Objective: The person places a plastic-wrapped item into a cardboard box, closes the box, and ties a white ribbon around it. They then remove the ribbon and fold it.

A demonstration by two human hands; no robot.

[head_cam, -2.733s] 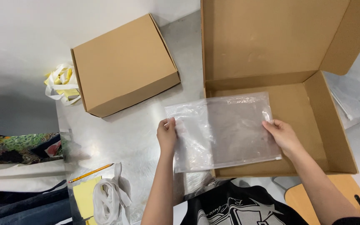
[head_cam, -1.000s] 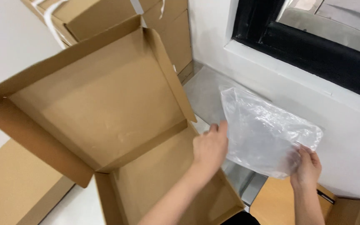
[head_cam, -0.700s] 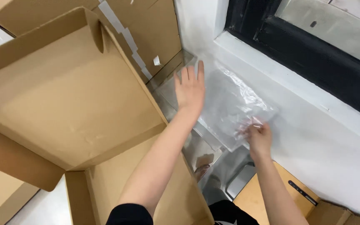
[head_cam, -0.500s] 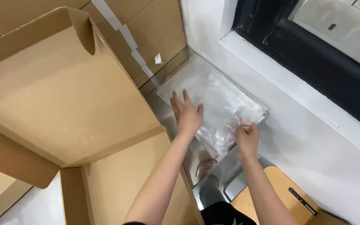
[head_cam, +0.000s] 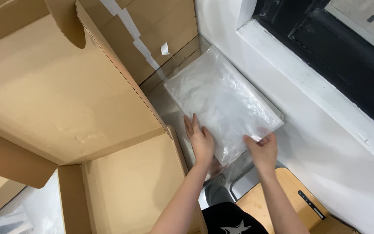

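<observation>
Head view, looking down. Clear plastic bag (head_cam: 224, 102) lying flat on a shiny grey surface (head_cam: 163, 102), set at a diagonal, far corner close to a stack of taped cardboard boxes (head_cam: 152, 30), right long edge running just beside the white wall (head_cam: 325, 143) under a black window frame (head_cam: 325, 47). Left hand (head_cam: 201, 141) flat, palm down, fingers extended and held close together, resting at the bag's near-left edge. Right hand (head_cam: 262, 149) at the near-right corner, fingers curled, thumb and fingertips pinching the bag's edge; corner slightly lifted and creased there. Bag otherwise wrinkled but level, nothing on top of it. Open cardboard box (head_cam: 126, 186) immediately left of the left forearm, its side wall touching or nearly touching the arm; raised lid flap (head_cam: 61, 91) standing over the box and closing off the left side. Room for moving narrow: bag boxed in by the flap edge on the left, the stacked boxes at the far end, the wall on the right. Only open strip of surface between the flap and the bag's left edge. Near side: wooden stool seat (head_cam: 273, 203) with grey frame below the right hand, low against the wall.
</observation>
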